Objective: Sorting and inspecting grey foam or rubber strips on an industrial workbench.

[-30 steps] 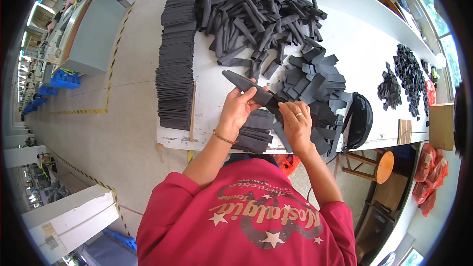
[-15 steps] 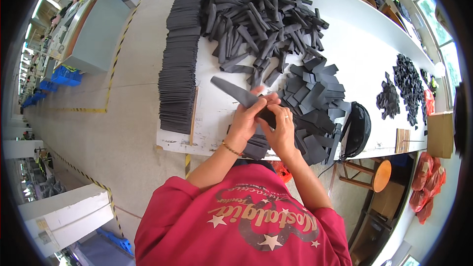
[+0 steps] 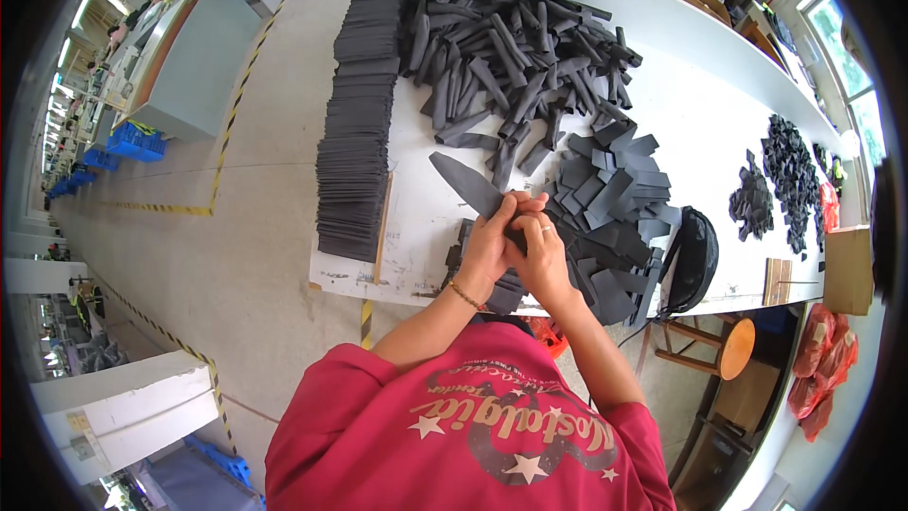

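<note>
Both hands meet over the near edge of the white table (image 3: 416,260). My left hand (image 3: 488,248) is closed on a dark grey, flat, tapered fabric piece (image 3: 463,181), which points away to the upper left. My right hand (image 3: 541,257) presses its curled fingers against the near end of that piece, beside my left fingers. The part under my fingers is hidden. Just right of my hands lies a heap of flat dark rectangular pieces (image 3: 605,185). Partly under my wrists is a small stack of dark pieces (image 3: 509,293).
A long row of stacked dark pieces (image 3: 356,132) runs along the table's left side. Rolled dark tubes (image 3: 515,47) pile up at the back. A black pouch (image 3: 693,260) lies at the right, above a wooden stool (image 3: 736,348). Small dark piles (image 3: 790,170) sit farther right.
The fabric piece has turned more steeply away from me. My right fingers have curled in closer to my left hand. The whole view has shifted slightly.
</note>
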Demonstrator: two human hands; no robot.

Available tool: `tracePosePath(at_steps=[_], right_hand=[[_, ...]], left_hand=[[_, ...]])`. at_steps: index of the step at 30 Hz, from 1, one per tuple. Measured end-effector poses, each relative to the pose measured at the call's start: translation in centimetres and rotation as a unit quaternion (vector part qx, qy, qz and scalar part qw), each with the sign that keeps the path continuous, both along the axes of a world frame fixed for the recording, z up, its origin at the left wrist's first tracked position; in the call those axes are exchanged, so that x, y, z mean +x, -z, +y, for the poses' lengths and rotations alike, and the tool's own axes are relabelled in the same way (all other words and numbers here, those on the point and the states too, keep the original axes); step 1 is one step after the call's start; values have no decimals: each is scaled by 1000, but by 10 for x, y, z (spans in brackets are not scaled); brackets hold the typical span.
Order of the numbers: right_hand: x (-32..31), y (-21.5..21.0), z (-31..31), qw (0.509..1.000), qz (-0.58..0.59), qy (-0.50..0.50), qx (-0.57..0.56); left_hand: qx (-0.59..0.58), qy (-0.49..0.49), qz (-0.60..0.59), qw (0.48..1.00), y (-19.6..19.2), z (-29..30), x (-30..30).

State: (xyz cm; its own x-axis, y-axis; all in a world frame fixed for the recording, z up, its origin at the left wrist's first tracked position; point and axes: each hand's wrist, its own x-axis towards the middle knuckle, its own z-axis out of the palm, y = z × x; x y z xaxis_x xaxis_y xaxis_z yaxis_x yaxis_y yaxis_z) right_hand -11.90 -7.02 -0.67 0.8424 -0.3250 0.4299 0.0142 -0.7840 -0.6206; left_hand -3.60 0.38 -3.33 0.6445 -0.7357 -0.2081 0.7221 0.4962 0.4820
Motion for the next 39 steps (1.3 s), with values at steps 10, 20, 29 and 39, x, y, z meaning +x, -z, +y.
tracePosePath(at_steps=[10, 20, 29, 39], right_hand=[[-17, -3, -8, 1000, -19, -6, -22], [-4, -2, -2, 1000, -13, -8, -9], [-26, -14, -21, 998, 38, -48, 14], [-15, -14, -26, 997, -18, -71, -8]], left_hand=[[-24, -22, 21, 999, -11, 0, 4], [-32, 4, 30, 999, 14, 0, -6], [66, -86, -18, 994, -33, 11, 41], [19, -142, 11, 990, -36, -7, 17]])
